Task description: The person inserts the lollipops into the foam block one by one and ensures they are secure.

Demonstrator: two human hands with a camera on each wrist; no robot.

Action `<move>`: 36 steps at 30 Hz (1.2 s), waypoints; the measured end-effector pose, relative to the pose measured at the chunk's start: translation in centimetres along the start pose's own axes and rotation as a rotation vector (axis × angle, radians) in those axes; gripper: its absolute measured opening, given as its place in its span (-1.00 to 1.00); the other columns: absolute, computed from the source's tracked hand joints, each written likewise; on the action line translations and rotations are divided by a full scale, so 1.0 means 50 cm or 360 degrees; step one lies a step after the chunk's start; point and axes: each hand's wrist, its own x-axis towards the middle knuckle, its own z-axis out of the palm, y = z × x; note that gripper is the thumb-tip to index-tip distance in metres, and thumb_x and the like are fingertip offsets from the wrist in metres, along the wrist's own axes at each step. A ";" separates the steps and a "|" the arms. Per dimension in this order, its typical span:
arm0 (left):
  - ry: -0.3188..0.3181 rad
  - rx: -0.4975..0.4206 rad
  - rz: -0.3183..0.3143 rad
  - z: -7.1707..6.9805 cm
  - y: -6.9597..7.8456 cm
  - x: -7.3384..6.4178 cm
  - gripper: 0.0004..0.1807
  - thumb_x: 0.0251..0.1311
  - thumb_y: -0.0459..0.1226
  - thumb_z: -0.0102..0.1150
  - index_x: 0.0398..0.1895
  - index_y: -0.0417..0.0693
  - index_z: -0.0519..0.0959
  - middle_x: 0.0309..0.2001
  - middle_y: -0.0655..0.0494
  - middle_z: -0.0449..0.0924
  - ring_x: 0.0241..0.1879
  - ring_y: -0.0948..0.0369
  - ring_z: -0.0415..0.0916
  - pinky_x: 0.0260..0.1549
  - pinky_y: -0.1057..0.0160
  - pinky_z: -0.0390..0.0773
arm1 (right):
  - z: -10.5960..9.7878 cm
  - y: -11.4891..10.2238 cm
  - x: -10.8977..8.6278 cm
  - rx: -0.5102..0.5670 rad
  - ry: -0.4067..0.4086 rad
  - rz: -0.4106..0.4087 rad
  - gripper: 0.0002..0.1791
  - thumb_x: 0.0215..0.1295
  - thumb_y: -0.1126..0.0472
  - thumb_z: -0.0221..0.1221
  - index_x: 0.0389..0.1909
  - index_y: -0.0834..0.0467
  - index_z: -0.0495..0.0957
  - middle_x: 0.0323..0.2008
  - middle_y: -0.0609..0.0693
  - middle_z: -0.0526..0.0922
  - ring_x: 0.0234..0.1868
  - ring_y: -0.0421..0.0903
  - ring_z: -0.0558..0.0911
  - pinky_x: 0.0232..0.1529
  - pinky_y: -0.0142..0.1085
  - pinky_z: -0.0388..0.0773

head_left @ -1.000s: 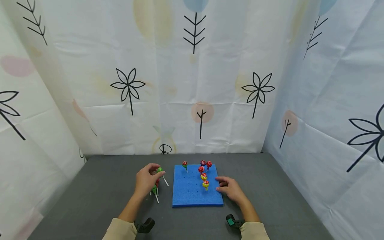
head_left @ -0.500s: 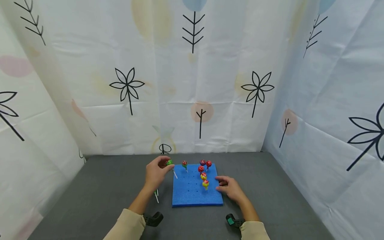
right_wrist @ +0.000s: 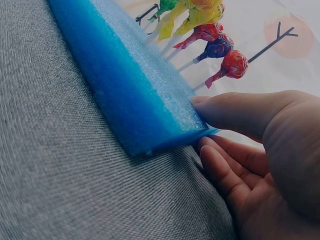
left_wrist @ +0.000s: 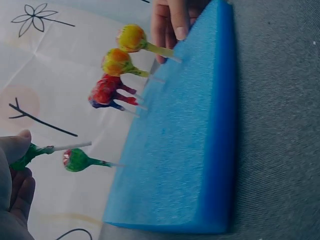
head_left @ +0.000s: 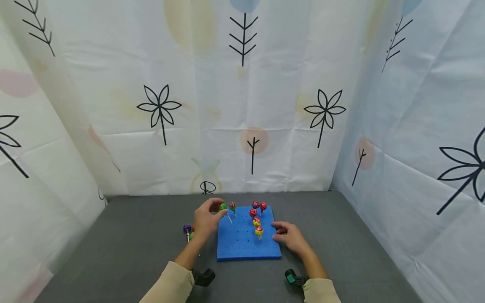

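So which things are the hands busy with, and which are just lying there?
In use:
- left hand pinching a green lollipop
- right hand steadying the blue foam board
- lollipops standing in the board

Lying about:
- purple lollipop on the grey table

A makeshift recording booth rather than a lived-in room: printed fabric sheets [head_left: 242, 105] with leaf and flower motifs hang at nine, twelve and three o'clock, enclosing a grey cloth-covered table [head_left: 132, 235], with a blue foam board [head_left: 242, 248] at six o'clock.
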 end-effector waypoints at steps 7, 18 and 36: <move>0.0004 0.0028 -0.0083 0.032 -0.010 -0.021 -0.70 -0.02 -0.37 0.48 -0.18 -0.07 0.64 -0.25 0.10 0.64 -0.25 0.17 0.58 -0.24 0.08 0.58 | -0.002 0.000 -0.001 -0.0009 -0.0006 -0.0012 -0.59 0.23 0.32 0.30 0.11 0.28 0.56 -0.05 0.09 0.60 -0.11 -0.01 0.56 -0.06 -0.07 0.53; 0.0090 -0.0050 -0.0040 0.065 -0.012 -0.024 -0.63 0.00 -0.43 0.45 -0.08 -0.15 0.62 -0.17 0.02 0.64 -0.21 0.10 0.59 -0.16 0.02 0.58 | 0.000 -0.001 0.000 -0.0003 0.0005 0.0003 -0.59 0.21 0.34 0.31 0.10 0.25 0.57 -0.06 0.07 0.61 -0.11 -0.01 0.56 -0.03 -0.04 0.52; 0.0260 0.0085 0.0156 0.114 -0.012 -0.037 -0.66 -0.12 -0.48 0.50 -0.22 -0.22 0.63 -0.23 0.01 0.55 -0.27 0.13 0.55 -0.27 0.10 0.60 | 0.000 0.005 0.002 -0.0001 0.0007 -0.0018 -0.59 0.21 0.32 0.31 0.10 0.25 0.57 -0.05 0.07 0.61 -0.10 0.00 0.57 -0.04 -0.02 0.52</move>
